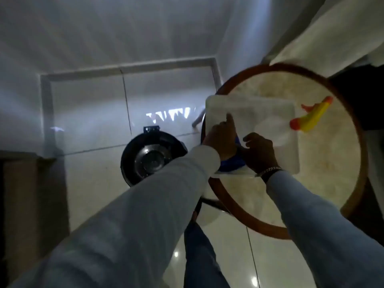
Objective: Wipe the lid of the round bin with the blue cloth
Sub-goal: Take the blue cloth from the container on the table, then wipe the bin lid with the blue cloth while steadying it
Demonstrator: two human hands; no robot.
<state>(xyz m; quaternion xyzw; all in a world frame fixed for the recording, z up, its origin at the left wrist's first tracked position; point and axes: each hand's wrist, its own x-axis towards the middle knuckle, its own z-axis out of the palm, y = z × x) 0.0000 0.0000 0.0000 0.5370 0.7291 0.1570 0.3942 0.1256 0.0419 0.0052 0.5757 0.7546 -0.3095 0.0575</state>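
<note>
Blue cloth point(231, 164) grasped by both hands' fingers point(229, 121) over white tray point(276, 154), no legible writing

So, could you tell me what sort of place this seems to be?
Probably a room in a home: glossy floor tiles, a round table holding a white tray and a toy, and a round bin on the floor.
</note>
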